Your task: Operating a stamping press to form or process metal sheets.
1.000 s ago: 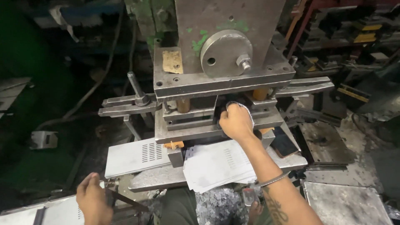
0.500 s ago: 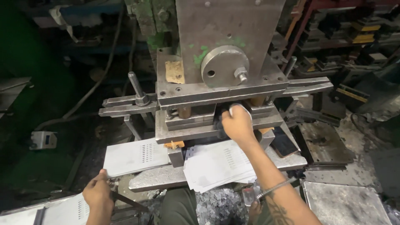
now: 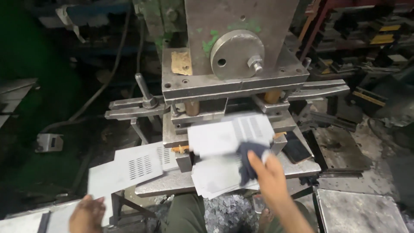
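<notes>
My right hand (image 3: pixel 269 177) grips a thin grey metal sheet (image 3: pixel 215 136) with a row of slots, using a dark cloth pad (image 3: pixel 248 162) in the fingers. The sheet is blurred and sits just in front of the die opening (image 3: pixel 207 110) of a heavy metal press (image 3: pixel 241 26). Under it lies a loose stack of similar sheets (image 3: pixel 215 179) on the press table. My left hand (image 3: pixel 86 213) is low at the left and holds the near corner of another slotted sheet (image 3: pixel 129 168), which reaches up to the table's left side.
A lever handle (image 3: pixel 144 92) and clamp arms stick out on the press's left. A pile of metal punchings (image 3: pixel 228 211) lies below the table by my knee (image 3: pixel 185 215). A steel plate (image 3: pixel 358 211) sits at the lower right, with cluttered tool racks (image 3: pixel 371 39) behind.
My right hand has drawn back from the die with a sheet, toward me. My left hand has come up to the slotted sheet at the left, which has shifted down and left.
</notes>
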